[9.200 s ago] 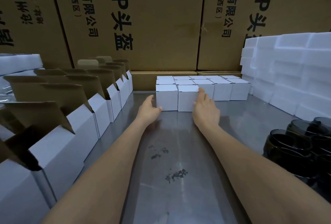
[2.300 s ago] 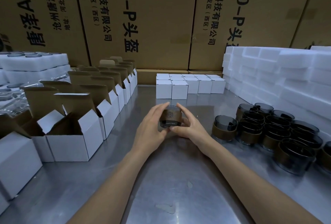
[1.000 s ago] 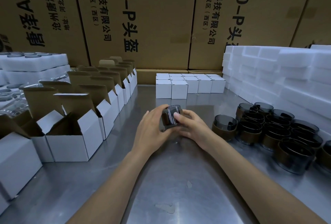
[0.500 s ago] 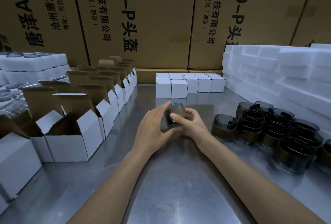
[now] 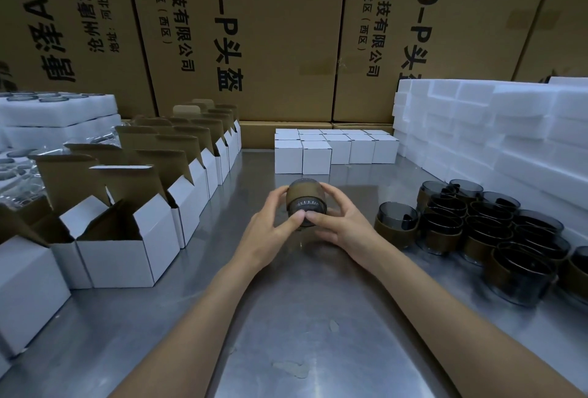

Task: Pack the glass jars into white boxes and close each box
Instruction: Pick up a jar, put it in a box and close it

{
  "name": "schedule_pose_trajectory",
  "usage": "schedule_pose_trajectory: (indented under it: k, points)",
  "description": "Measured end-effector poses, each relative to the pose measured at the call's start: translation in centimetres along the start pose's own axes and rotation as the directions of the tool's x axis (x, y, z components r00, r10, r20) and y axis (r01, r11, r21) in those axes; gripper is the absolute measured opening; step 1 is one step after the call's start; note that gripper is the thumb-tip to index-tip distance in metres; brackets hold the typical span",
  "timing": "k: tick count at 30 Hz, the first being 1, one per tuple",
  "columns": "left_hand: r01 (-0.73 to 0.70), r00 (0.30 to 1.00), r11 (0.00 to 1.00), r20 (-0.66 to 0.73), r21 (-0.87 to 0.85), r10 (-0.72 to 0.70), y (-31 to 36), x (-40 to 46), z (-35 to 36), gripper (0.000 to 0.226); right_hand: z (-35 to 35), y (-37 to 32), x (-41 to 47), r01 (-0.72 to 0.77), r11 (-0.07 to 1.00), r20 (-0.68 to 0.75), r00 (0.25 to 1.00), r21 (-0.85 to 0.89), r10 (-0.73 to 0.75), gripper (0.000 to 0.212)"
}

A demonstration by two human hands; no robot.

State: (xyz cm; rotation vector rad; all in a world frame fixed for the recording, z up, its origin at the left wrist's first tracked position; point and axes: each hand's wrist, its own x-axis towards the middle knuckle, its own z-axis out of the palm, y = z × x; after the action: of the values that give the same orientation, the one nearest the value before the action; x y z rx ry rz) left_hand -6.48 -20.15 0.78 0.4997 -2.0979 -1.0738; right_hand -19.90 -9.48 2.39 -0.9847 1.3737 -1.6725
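- Left hand [image 5: 270, 229] and right hand [image 5: 342, 225] both wrapped round one glass jar [image 5: 306, 206], fingers curled over its sides, thumbs meeting on the near face.
- Jar lifted clear of the worktop [image 5: 302, 318], tipped on its side: axis running roughly away from the body, one round end facing the camera, brown band round the middle.
- Whether that near end is mouth or base: cannot tell.
- Nearest open white box [image 5: 127, 245] down to the left, flaps up, mouth facing upward; well apart from the jar, on the left hand's side.
- Likely crux of the coming move: jar axis lying about level, box mouth looking up, so a turn toward upright seems needed, plus a carry leftward; left hand the nearer for that.
- Behind that box, row of open boxes [image 5: 203, 155] running back along the left edge.
- Straight ahead, beyond the jar, block of closed white boxes [image 5: 318, 152], lids down.
- To the right, cluster of waiting glass jars [image 5: 471, 222] standing upright, packed close together.
- Further right, stacked white foam [image 5: 493, 130]; on the far left, foam trays [image 5: 57, 111].
- Brown cartons [image 5: 254, 31] as the back wall.
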Motion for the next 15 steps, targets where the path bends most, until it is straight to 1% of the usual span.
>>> schedule_pose_trajectory:
  k: [2, 3, 6, 9, 12, 15]
  points:
    - [-0.006, 1.0, 0.998, 0.02, 0.055, 0.005, 0.0, 0.0, 0.0, 0.066, 0.7, 0.4, 0.0, 0.088, 0.983, -0.141, 0.984, -0.162, -0.111, 0.067]
    - [-0.024, 1.0, 0.995, 0.02, 0.101, 0.022, 0.1, -0.1, 0.0, 0.073, 1.0, 0.5, 0.0, 0.134, 0.964, -0.172, 0.969, -0.231, -0.176, 0.065]
    - [-0.116, 0.993, 0.961, 0.016, 0.249, 0.116, 0.0, -0.3, 0.1, 0.085, 1.5, 1.0, 0.0, 0.26, 0.897, -0.154, 0.931, -0.356, -0.331, 0.064]
    - [-0.187, 0.98, 0.928, -0.004, 0.323, 0.199, -0.3, -0.2, 0.2, 0.083, 1.7, 1.1, -0.1, 0.325, 0.792, -0.127, 0.885, -0.517, -0.447, 0.066]
    - [-0.15, 0.984, 0.946, -0.05, 0.287, 0.171, -0.2, -0.1, 0.1, 0.069, 2.0, 1.2, -0.2, 0.352, 0.74, -0.074, 0.877, -0.574, -0.475, 0.065]
    - [-0.1, 0.993, 0.982, -0.05, 0.16, 0.109, -0.1, -0.1, 0.0, 0.064, 2.2, 1.3, -0.3, 0.341, 0.748, -0.035, 0.899, -0.569, -0.437, 0.064]
